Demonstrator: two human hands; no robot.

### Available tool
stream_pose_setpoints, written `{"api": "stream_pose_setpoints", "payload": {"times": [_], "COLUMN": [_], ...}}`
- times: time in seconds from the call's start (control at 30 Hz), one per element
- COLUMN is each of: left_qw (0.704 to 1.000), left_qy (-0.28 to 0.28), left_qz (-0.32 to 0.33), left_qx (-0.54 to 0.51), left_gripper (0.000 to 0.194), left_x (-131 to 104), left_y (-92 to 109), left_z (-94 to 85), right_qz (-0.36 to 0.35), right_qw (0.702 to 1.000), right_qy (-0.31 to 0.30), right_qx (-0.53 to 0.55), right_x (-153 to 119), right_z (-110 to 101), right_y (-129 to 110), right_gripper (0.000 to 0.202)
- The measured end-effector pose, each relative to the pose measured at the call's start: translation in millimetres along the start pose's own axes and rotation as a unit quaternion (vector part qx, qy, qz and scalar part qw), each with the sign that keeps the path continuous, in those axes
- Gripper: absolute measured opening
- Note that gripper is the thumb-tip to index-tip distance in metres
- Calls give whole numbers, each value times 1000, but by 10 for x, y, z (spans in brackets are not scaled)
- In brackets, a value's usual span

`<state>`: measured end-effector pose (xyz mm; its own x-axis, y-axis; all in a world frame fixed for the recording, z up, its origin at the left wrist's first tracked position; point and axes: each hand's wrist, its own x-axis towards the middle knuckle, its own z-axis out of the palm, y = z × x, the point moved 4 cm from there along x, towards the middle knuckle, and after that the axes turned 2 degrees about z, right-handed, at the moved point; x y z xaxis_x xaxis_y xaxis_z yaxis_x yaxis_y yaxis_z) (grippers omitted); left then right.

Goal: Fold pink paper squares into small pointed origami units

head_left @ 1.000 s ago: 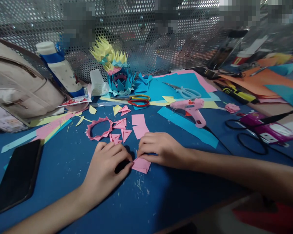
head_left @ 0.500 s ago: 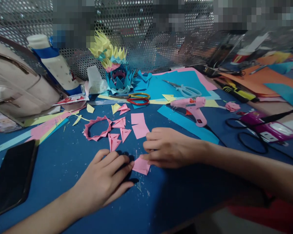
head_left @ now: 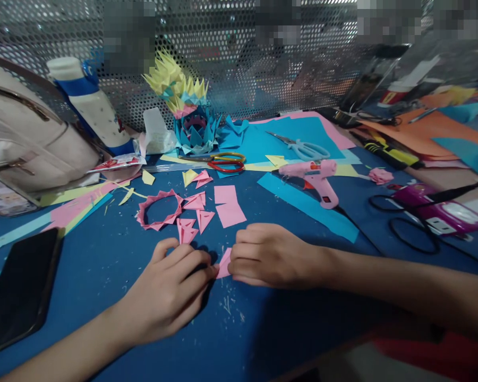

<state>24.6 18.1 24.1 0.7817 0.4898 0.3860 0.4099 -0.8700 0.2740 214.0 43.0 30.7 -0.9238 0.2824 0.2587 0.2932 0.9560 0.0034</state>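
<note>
A small piece of pink paper (head_left: 224, 264) is held between my two hands, just above or on the blue table. My left hand (head_left: 179, 286) pinches its left edge with closed fingers. From the right, my right hand (head_left: 269, 254) grips the other side, its curled fingers hiding part of the paper. Beyond my hands lie several folded pink triangles (head_left: 194, 200) and two flat pink paper pieces (head_left: 229, 206). A ring of folded pink paper (head_left: 159, 210) rests left of the triangles.
A pink glue gun (head_left: 314, 178) lies at right, its cord trailing to a purple power strip (head_left: 438, 212). Two scissors, one with red and yellow handles (head_left: 227, 159), lie behind. A yellow and blue paper model (head_left: 183, 101) stands at the back. A phone (head_left: 24, 286) lies at left.
My right hand has moved slightly down and left over the pink paper, now covering more of it. Less of the paper shows, and my left thumb has drawn in against the fingers.
</note>
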Motion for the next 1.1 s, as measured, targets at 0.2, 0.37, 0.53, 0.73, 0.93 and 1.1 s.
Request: {"api": "stream_pose_setpoints", "payload": {"times": [0.2, 0.37, 0.53, 0.73, 0.93, 1.1], "left_qw": [1000, 998, 998, 996, 996, 993], "left_qy": [-15, -36, -39, -54, -61, -50], "left_qz": [16, 47, 56, 66, 57, 79], "left_qx": [-2, 3, 4, 26, 41, 76], "left_gripper": [28, 37, 36, 40, 38, 36], "left_x": [1, 5, 14, 4, -16, -18], "left_y": [4, 21, 20, 31, 52, 78], "left_z": [2, 16, 5, 27, 55, 63], "right_qz": [9, 37, 122, 153, 77, -55], "right_qw": [1000, 995, 975, 965, 983, 992], "right_qy": [-4, -43, -53, -38, -1, -16], "right_qx": [24, 88, 178, 208, 166, 110], "right_x": [-34, -12, -9, -12, -45, -93], "right_z": [2, 11, 64, 91, 42, -32], "right_y": [125, 176, 207, 203, 206, 282], "right_gripper": [20, 20, 15, 6, 14, 25]}}
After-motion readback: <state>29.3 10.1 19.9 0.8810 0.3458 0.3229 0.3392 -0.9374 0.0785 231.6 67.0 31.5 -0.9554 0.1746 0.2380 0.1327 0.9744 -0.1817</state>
